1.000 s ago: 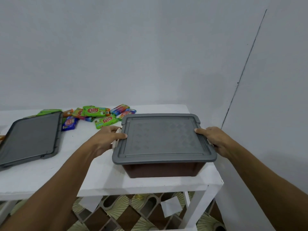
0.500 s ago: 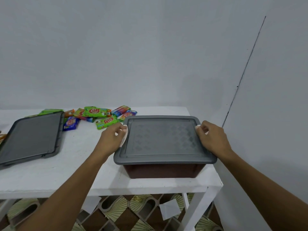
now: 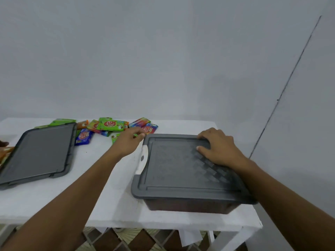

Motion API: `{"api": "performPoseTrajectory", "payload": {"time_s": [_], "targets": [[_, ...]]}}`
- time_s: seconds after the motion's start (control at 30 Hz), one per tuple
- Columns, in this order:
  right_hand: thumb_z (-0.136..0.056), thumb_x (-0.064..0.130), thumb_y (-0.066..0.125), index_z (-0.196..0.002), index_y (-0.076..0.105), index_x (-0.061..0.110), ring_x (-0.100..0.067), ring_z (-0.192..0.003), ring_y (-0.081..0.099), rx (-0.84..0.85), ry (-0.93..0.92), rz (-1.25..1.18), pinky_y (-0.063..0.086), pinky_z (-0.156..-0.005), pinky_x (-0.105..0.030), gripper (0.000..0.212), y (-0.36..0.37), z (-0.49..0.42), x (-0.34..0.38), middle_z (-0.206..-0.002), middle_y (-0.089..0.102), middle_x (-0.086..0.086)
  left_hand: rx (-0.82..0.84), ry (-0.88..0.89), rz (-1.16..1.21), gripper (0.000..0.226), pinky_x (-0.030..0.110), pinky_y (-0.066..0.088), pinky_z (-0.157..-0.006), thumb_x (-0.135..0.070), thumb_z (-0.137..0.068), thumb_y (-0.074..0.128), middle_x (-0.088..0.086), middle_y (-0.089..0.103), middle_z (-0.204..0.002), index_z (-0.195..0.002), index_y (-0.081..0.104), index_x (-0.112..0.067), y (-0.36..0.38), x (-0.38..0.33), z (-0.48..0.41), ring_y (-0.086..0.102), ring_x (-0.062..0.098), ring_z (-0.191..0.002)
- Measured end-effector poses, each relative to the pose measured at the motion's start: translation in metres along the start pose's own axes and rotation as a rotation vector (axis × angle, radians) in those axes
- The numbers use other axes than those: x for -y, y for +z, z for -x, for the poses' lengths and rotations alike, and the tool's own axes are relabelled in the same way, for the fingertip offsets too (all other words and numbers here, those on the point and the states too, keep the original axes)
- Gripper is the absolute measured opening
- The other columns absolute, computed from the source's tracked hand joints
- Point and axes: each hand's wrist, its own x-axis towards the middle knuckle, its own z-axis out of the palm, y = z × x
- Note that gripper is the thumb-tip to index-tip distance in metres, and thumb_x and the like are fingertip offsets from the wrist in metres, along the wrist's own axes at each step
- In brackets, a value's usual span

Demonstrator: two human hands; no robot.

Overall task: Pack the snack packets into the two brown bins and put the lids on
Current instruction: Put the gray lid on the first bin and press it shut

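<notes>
One bin has its lid on, so that half of the task looks done. The right hand lies on the lid's far right part, fingers spread and pressing, gripping nothing. The left hand is loosely extended and empty, just beside the lid's far left corner. The packets lie loose on the table, just beyond and left of its fingertips. Further to its left the second lid lies tilted; whether a bin sits under it cannot be told. By this view, those packets and that lid remain.

White table: lidded brown bin, separate grey lid, snack packets.
</notes>
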Motion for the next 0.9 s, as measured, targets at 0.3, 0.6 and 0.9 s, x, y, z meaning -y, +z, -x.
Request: {"api": "performPoseTrajectory", "payload": {"time_s": [0.3,0.6,0.9], "targets": [[-0.087,0.042,0.063,-0.085,0.063,0.031,-0.008,-0.078,0.057,0.033,0.008,-0.222,0.047,-0.07,-0.028,0.011,0.003,-0.07,-0.005,-0.081,0.062,0.013,0.156,0.154,-0.146,0.019,0.011,0.04,-0.072,-0.019,-0.092,0.064,-0.002,0.064,-0.108,-0.109,0.071,-0.014,0.012,0.027,-0.093,0.056,0.009,-0.089],[-0.08,0.048,0.072,-0.082,0.065,0.035,-0.004,-0.077,0.058,0.29,-0.175,-0.312,0.05,-0.071,-0.025,0.016,0.019,-0.097,0.002,-0.082,0.065,0.015,0.561,0.365,-0.797,0.043,0.051,0.018,-0.11,-0.036,-0.095,0.056,-0.011,0.037,-0.149,-0.137,0.048,-0.042,0.044,0.058,-0.132,0.019,0.023,-0.141],[-0.074,0.053,0.073,-0.079,0.065,0.039,-0.003,-0.075,0.058,0.263,-0.147,-0.336,0.052,-0.074,-0.033,0.018,0.019,-0.096,-0.001,-0.079,0.064,0.019,0.557,0.281,-0.761,0.044,0.05,0.02,-0.114,-0.021,-0.088,0.065,-0.015,0.04,-0.146,-0.124,0.057,-0.045,-0.02,0.114,-0.117,0.021,0.022,-0.141]]}}
